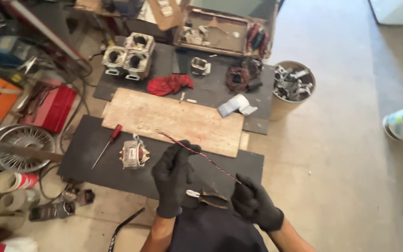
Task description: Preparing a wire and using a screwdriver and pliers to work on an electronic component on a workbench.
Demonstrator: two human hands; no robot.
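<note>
Both my hands wear black gloves. My left hand (172,175) pinches a thin twisted red wire (201,155) near one end, and my right hand (253,201) grips its other end. The wire is stretched between them above a black mat (94,158). Pliers (207,197) lie on the mat between my hands. A small motor stator with copper windings (134,154) sits on the mat just left of my left hand. A red-handled screwdriver (107,144) lies further left.
A wooden board (173,119) lies beyond the mat. Behind it are a red rag (169,84), metal engine blocks (128,56), coil windings (237,78) and a wooden tray (220,30). A bucket of metal parts (291,88) stands right. Clutter and a spoked wheel (22,147) fill the left.
</note>
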